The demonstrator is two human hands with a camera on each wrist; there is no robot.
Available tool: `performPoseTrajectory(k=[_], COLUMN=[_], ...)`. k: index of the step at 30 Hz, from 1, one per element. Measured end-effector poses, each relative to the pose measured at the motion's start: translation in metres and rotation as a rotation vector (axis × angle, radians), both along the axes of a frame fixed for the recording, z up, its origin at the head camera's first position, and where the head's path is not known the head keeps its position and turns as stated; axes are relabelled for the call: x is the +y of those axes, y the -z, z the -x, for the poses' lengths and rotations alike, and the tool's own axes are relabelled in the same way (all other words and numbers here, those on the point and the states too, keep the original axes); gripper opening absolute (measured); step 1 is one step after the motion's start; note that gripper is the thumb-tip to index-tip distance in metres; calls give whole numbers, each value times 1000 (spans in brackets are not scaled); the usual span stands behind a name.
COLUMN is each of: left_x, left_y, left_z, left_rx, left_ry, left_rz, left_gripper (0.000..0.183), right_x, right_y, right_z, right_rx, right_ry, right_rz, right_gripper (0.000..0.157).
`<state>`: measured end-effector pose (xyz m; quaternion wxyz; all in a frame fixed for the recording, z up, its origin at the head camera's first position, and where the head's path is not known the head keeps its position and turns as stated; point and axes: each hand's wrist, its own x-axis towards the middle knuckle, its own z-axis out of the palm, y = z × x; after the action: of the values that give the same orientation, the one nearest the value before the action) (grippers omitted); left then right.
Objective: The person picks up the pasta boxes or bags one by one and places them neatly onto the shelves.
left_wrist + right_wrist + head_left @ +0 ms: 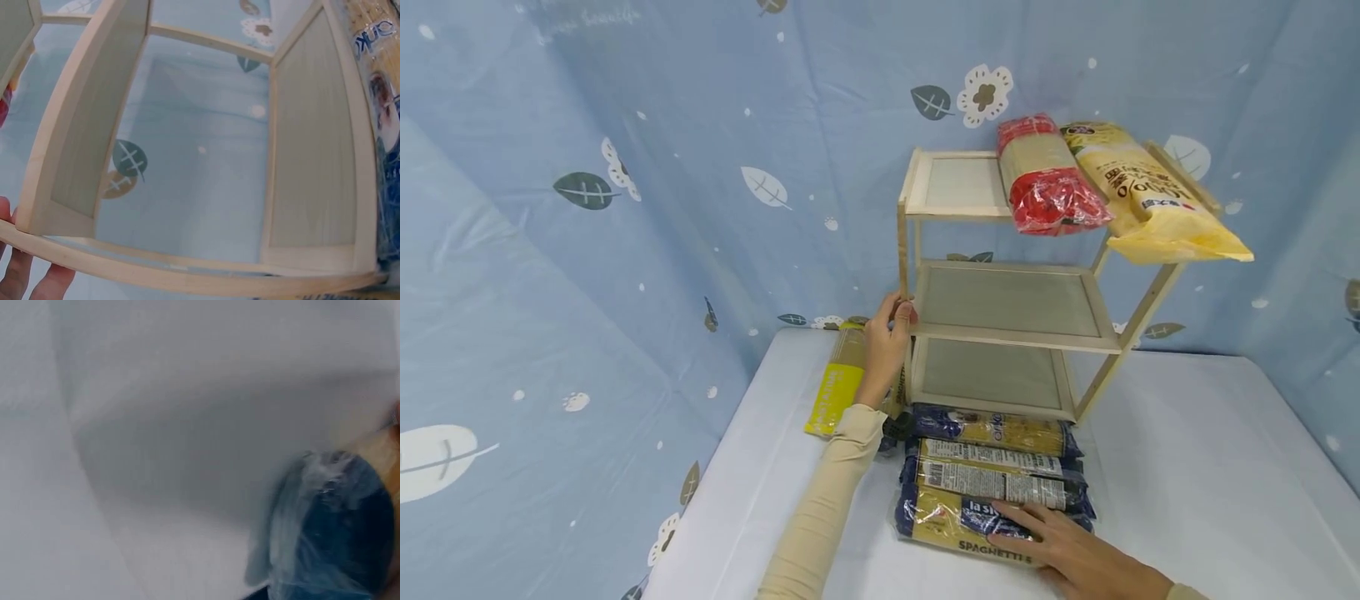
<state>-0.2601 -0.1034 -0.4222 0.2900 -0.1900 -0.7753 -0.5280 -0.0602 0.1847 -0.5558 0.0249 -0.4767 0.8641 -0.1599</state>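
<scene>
A small wooden rack [1015, 337] with three tiers stands in the middle of the head view. My left hand [887, 346] holds its left front post partway up, and in the left wrist view fingertips [53, 284] show behind that post. Low in front of the rack lie several packs of spaghetti in a row. On the nearest spaghetti pack [940, 517], yellow with blue ends, my right hand [1071, 550] rests with its fingers extended across the top. The right wrist view shows the pack's blue end [344, 531] in clear wrap.
On the top tier lie a red noodle pack [1045, 175] and a yellow noodle pack [1142, 183], both overhanging the front. A yellow-green pasta pack [838, 379] lies left of the rack. A blue patterned curtain [700, 167] hangs behind the white table [1195, 467].
</scene>
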Motion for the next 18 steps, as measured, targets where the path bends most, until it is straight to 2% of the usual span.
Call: performPoseTrajectory(k=[5,8,12,15,18], left_x=[-1,-1,0,0,-1], left_y=[-1,-1,-2,-2,-3], left_z=[-2,-2,-3,-2,-2], left_rx=[2,1,-21,-45,-54], left_ry=[-15,-31,-19,-3,7], left_rz=[23,33,22,15,8], left_gripper=[39,41,38,34,33], right_x=[-2,-3,-3,-5,-9], right_y=[5,8,6,8,10], right_z=[-1,-2,-4,-6,-9], right_rx=[71,93,124,184,255], right_ry=[-36,-44,-53,-53,-49], right_rz=[60,92,147,213,294], right_gripper=[65,70,78,66,61])
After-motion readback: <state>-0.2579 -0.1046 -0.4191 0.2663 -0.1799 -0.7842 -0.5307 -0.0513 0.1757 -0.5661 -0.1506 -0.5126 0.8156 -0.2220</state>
